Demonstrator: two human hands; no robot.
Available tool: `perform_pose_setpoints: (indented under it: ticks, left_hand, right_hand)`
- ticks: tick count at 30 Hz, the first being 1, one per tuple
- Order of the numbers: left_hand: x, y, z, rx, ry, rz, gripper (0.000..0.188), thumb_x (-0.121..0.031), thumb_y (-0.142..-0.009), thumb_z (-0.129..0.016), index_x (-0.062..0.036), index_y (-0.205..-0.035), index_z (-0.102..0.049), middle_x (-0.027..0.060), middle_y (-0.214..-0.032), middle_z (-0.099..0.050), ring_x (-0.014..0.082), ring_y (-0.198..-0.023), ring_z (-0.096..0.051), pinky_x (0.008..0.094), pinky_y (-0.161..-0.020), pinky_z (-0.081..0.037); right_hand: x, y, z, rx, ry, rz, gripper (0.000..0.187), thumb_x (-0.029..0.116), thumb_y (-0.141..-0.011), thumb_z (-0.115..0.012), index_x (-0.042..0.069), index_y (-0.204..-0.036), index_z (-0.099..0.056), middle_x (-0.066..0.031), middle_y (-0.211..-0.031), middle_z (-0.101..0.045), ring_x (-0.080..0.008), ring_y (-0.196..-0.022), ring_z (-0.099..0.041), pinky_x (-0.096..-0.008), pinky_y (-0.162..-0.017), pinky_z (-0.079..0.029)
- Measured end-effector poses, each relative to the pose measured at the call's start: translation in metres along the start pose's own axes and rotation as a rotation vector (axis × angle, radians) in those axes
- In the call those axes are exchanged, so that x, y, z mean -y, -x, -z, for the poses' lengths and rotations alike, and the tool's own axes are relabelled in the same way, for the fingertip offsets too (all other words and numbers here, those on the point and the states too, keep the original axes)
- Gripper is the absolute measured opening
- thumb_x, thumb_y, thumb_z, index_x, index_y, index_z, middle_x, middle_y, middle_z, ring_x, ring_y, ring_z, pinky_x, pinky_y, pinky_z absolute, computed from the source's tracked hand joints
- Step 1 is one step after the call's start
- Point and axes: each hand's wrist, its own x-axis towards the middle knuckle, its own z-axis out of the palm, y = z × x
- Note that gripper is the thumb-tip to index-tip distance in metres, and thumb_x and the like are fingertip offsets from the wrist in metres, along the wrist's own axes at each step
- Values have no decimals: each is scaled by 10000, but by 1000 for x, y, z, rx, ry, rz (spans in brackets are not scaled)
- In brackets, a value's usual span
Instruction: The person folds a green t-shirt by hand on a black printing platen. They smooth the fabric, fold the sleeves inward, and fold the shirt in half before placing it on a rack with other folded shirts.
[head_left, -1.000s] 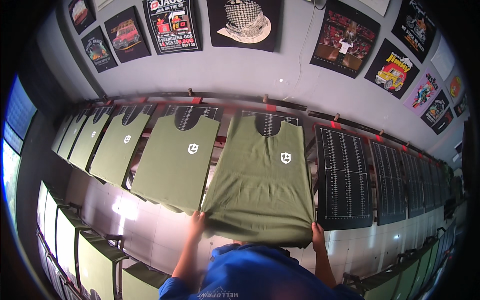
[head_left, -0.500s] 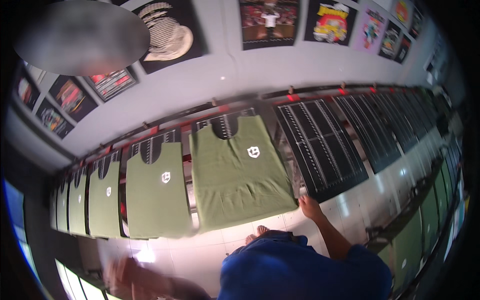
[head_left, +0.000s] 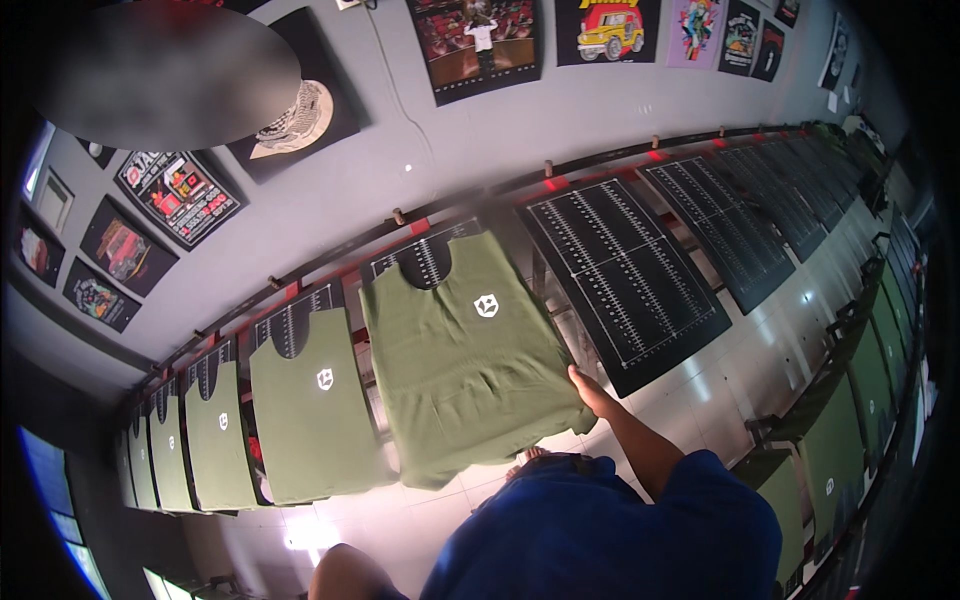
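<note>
A green shirt (head_left: 450,360) with a small white shield print lies over a dark, ruled board, its neckline toward the wall. Creases run across its lower half, and the hem hangs unevenly over the near end. My right hand (head_left: 593,393) grips the shirt's right edge near the lower corner. Its thumb side shows, while the other fingers are hidden by the cloth. Of my left side, only part of the bent arm (head_left: 350,575) appears at the lower edge; the left hand is out of view.
More boards with green shirts (head_left: 310,410) run off to the left. Bare black boards with white ruled lines (head_left: 625,280) continue to the right. Another row of shirts (head_left: 835,480) stands at the lower right. A rail (head_left: 400,218) follows the poster-hung wall.
My right hand has shifted a little up along the shirt's edge, and the hem is more rumpled. My left hand, blurred at the lower left before, has left the view. The head view has turned.
</note>
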Motion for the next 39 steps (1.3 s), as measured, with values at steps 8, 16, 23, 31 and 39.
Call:
perform_pose_setpoints:
  ticks: [8,16,23,31,39]
  left_hand:
    - [68,176,-30,378,136,982,468,-346,-984,-417,16,-1278,-455,167,-1241,-528,246,-1158,-498,373,-982,-393]
    - [87,439,0,356,1014,2276,665,-418,-939,-529,41,-1380,-337,187,-1358,-447,236,-1217,-475,366,-1026,-383]
    - [66,404,47,481,678,2298,447,-220,-892,-634,79,-1203,-517,163,-1108,-629,253,-979,-633,386,-885,-497]
    - [199,192,-45,-90,1260,1481,277,-198,-935,-557,10,-1116,-576,88,-1040,-651,187,-957,-607,356,-915,-449]
    - [264,57,97,-56,1193,1032,249,-213,-943,-554,-14,-1070,-633,55,-994,-670,133,-937,-605,304,-851,-471]
  right_hand:
    - [-28,29,27,83,-239,-246,586,443,-955,-484,-44,-1280,-491,-85,-1234,-571,-146,-1094,-548,-306,-967,-406]
    - [-24,54,40,91,-308,-403,493,307,-904,-609,-89,-1180,-512,-168,-1113,-619,-240,-987,-630,-357,-868,-501]
    - [30,71,33,67,14,-317,494,261,-884,-624,-116,-1185,-516,-168,-1084,-626,-226,-977,-623,-354,-833,-495]
    - [288,-17,-79,67,-361,364,509,433,-915,-550,-36,-1111,-582,-148,-1114,-628,-278,-1022,-599,-411,-934,-442]
    - [334,78,-201,99,-215,999,445,270,-962,-460,-42,-1279,-480,-136,-1263,-539,-259,-1188,-497,-377,-1014,-374]
